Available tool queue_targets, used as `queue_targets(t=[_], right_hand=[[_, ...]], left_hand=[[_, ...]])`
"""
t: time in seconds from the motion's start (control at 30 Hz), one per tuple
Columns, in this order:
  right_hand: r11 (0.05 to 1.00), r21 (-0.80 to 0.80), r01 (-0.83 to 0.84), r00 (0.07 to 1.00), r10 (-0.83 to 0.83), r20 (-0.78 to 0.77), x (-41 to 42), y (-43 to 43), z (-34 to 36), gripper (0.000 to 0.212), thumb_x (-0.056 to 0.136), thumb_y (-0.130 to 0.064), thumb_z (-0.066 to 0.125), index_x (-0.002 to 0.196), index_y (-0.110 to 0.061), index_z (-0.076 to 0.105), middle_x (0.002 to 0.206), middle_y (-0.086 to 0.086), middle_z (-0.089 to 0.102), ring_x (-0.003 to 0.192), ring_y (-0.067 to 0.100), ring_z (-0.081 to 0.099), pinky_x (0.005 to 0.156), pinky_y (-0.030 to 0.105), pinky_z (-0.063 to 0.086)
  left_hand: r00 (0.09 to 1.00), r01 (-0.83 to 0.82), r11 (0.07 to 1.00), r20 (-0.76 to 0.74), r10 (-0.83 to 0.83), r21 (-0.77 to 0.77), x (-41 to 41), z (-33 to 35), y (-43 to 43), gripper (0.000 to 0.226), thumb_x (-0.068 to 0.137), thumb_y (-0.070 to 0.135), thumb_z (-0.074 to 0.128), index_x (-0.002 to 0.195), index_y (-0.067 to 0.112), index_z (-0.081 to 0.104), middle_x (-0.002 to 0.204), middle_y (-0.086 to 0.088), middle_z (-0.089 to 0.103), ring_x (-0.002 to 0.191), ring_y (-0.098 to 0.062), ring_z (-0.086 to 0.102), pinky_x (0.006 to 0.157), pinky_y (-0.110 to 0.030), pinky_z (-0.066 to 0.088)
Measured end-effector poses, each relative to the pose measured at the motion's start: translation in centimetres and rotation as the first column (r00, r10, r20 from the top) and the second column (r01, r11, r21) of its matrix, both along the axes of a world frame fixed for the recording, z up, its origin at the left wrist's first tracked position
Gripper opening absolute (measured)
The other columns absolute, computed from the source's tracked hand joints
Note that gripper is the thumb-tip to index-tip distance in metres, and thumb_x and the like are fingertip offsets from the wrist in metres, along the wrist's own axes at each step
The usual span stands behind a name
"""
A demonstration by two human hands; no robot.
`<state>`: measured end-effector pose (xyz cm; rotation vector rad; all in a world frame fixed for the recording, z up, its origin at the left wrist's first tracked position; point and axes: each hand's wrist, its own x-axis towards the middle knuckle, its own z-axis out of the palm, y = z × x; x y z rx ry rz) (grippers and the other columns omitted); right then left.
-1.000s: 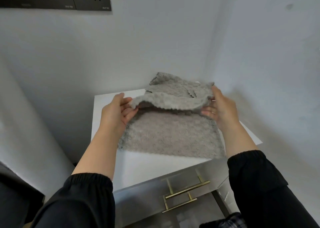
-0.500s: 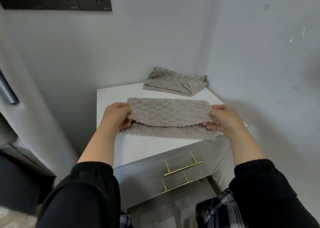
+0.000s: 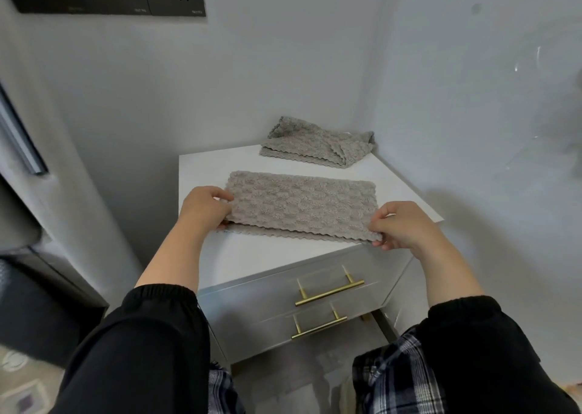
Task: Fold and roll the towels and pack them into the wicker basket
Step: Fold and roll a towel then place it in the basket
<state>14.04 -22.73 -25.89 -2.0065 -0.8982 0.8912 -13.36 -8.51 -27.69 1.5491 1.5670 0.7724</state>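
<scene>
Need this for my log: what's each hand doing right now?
Left hand: closed, pinching left end of the folded towel.
Right hand: closed, pinching its near right corner.

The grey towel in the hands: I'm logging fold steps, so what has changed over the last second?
The lifted far edge of the grey towel was drawn toward the person and lowered onto the near half, so it now lies folded in half, edges almost matched. The left hand and right hand kept pinching its ends and came nearer. The second towel stayed crumpled at the back of the white cabinet top.
</scene>
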Motion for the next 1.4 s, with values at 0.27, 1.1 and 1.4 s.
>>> queue_targets(t=[0.27,1.1,1.4], right_hand=[[0.997,0.076,0.024,0.991,-0.034,0.127,0.7,0.5,-0.3,0.023,0.081,0.006,0.063,0.064,-0.008,0.058,0.058,0.005,0.057,0.039,0.012,0.056,0.044,0.023,0.05],[0.951,-0.163,-0.262,0.517,0.281,0.808,-1.8,4.7,-1.5,0.044,0.097,-0.015,0.035,0.14,-0.018,0.041,0.158,0.003,0.019,0.146,0.022,0.008,0.116,0.053,0.002],[0.903,-0.298,-0.309,0.509,0.421,0.75,-3.4,8.2,-4.5,0.053,0.102,-0.044,0.012,0.152,-0.028,0.011,0.161,-0.002,0.003,0.148,0.019,0.0,0.116,0.052,-0.003]], left_hand=[[0.989,0.076,0.995,-0.131,-0.067,0.071,-0.2,0.7,-0.1,0.017,0.083,-0.001,0.063,0.091,0.013,0.069,0.075,0.002,0.048,0.057,-0.019,0.051,0.074,-0.038,0.057],[0.637,0.538,0.762,-0.766,-0.088,0.36,7.0,-0.3,-1.9,0.039,0.101,0.035,0.029,0.125,0.017,0.053,0.129,-0.006,0.052,0.117,-0.025,0.045,0.09,-0.038,0.041],[0.522,0.588,0.806,-0.793,-0.314,0.069,7.6,-2.9,-0.5,0.058,0.098,0.056,0.01,0.151,0.036,0.001,0.161,0.005,-0.001,0.147,-0.022,-0.007,0.117,-0.052,-0.005]])
